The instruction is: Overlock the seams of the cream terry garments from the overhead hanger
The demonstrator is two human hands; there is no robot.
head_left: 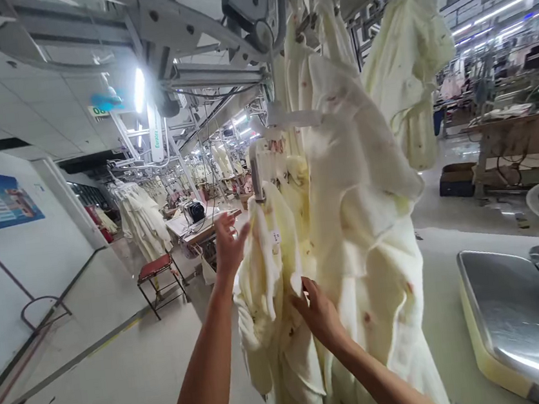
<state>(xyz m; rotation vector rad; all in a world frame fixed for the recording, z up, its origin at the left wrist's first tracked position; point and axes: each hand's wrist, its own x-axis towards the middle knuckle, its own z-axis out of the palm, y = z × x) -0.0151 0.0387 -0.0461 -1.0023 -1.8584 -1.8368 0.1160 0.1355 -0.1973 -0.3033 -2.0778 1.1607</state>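
Note:
A bunch of cream garments (pixel 349 219) with small red prints hangs from an overhead conveyor hanger (pixel 289 118) right in front of me. My left hand (pixel 228 245) is raised at the left edge of the bunch, fingers spread, touching the outer cream piece (pixel 268 273). My right hand (pixel 318 313) is lower, its fingers pinching a fold of that same piece from beneath.
A metal work surface (pixel 516 316) with a machine stands at the right. A red stool (pixel 155 270) and sewing tables (pixel 194 227) are at the left rear. More cream garments (pixel 142 219) hang along the overhead rail. Workbenches (pixel 524 134) line the right background.

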